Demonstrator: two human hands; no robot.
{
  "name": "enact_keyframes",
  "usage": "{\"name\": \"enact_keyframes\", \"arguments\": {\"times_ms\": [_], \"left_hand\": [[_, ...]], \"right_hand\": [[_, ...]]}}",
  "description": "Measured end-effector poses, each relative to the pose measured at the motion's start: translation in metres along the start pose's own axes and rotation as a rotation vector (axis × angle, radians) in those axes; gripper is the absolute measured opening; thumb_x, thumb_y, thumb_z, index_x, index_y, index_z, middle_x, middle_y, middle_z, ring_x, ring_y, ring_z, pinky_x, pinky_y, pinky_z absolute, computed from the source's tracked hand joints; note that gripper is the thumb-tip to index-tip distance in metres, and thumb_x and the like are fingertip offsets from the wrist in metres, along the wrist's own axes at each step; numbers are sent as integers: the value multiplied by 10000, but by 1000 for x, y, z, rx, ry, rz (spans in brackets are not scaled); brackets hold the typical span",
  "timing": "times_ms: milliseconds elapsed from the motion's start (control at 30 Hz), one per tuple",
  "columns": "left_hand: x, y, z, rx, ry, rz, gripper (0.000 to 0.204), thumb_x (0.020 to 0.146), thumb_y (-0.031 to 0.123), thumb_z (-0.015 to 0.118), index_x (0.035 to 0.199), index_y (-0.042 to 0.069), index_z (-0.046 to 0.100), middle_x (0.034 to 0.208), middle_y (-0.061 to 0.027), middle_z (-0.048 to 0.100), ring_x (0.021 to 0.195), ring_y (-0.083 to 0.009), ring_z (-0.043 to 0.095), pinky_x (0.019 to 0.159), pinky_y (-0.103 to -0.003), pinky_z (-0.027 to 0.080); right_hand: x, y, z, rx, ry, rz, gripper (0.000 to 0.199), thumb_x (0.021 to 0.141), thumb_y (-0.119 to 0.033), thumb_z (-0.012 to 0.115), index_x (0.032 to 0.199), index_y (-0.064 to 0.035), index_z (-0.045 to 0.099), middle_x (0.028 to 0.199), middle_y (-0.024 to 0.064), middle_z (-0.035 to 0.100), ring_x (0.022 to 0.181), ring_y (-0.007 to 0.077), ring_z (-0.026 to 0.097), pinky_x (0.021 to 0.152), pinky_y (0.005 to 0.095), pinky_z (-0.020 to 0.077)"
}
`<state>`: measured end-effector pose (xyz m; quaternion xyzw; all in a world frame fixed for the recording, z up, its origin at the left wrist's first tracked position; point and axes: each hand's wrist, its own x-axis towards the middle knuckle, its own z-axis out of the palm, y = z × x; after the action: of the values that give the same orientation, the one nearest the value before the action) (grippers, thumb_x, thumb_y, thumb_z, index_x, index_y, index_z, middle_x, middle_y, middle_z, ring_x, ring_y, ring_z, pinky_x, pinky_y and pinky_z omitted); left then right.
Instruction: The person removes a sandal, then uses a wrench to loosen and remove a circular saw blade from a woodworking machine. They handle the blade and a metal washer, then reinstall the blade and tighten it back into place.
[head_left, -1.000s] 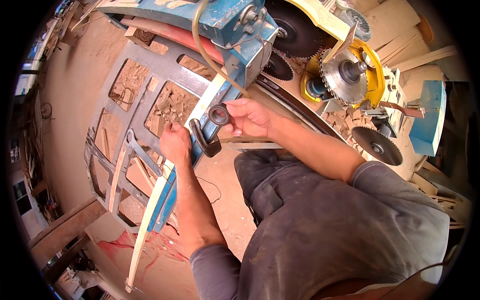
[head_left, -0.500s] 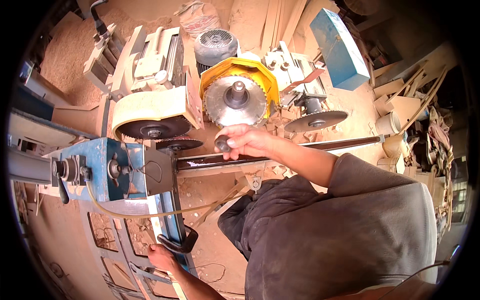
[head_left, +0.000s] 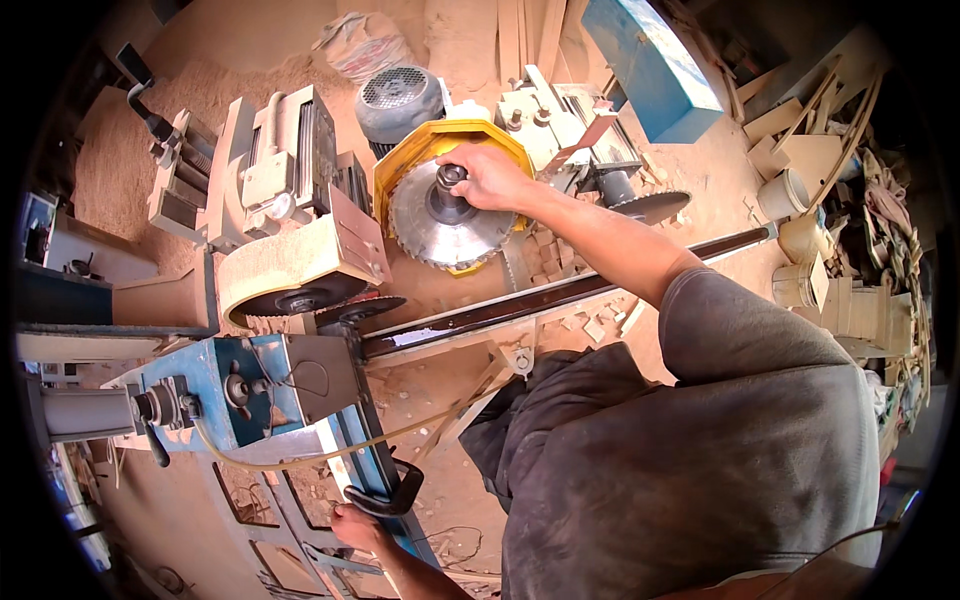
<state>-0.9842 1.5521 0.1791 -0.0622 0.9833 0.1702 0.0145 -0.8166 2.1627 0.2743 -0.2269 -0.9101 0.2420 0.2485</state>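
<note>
My right hand is closed on a dark round metal collar, held at the end of the spindle in the centre of a toothed circular saw blade. The fingers partly hide the collar, so I cannot tell how far it sits on the shaft. A yellow guard wraps the blade's far side. Lower down, my left hand is curled over the edge of a blue rail, beside a black looped handle. Its fingertips are partly hidden.
More saw blades show at left and right. A grey motor stands behind the guard. A long dark beam crosses below my right forearm. A blue box, buckets and wood scraps lie to the right.
My right hand has moved up and away from me, carrying the collar from beside the beam to the blade's spindle. My left hand stays by the black handle as the whole view shifts.
</note>
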Motion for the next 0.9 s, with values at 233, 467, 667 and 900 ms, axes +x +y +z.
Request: {"name": "enact_keyframes", "arguments": {"times_ms": [233, 467, 667, 900], "left_hand": [[-4, 12, -4, 7, -2, -63, 457, 863, 276, 448, 1031, -61, 707, 978, -319, 674, 893, -507, 609, 816, -557, 450], [-1, 2, -1, 15, -31, -53, 463, 876, 282, 449, 1050, -63, 704, 991, -314, 679, 899, -501, 613, 820, -554, 452], [-6, 17, -8, 24, -34, -65, 477, 862, 288, 434, 1027, -66, 708, 973, -313, 681, 876, -503, 612, 810, -560, 448], [-8, 18, -10, 30, -31, -39, 495, 835, 296, 423, 1003, -77, 703, 974, -326, 671, 855, -521, 595, 798, -576, 433]], "right_hand": [[13, -10, -17, -120, -181, -61, 483, 771, -79, 746, 1232, 7, 629, 1076, 216, 655, 1062, 391, 616, 915, 446, 484], [19, 6, -21, -96, -214, -152, 465, 785, -129, 748, 1211, 17, 634, 1040, 217, 653, 1020, 406, 624, 889, 454, 492], [14, -10, -14, -243, -132, 40, 512, 765, -262, 785, 1165, 14, 624, 1040, 220, 650, 999, 420, 630, 870, 469, 504], [11, 8, -5, -34, 70, -242, 470, 741, -232, 799, 1097, 12, 612, 1037, 213, 637, 1038, 404, 610, 889, 469, 485]]}}
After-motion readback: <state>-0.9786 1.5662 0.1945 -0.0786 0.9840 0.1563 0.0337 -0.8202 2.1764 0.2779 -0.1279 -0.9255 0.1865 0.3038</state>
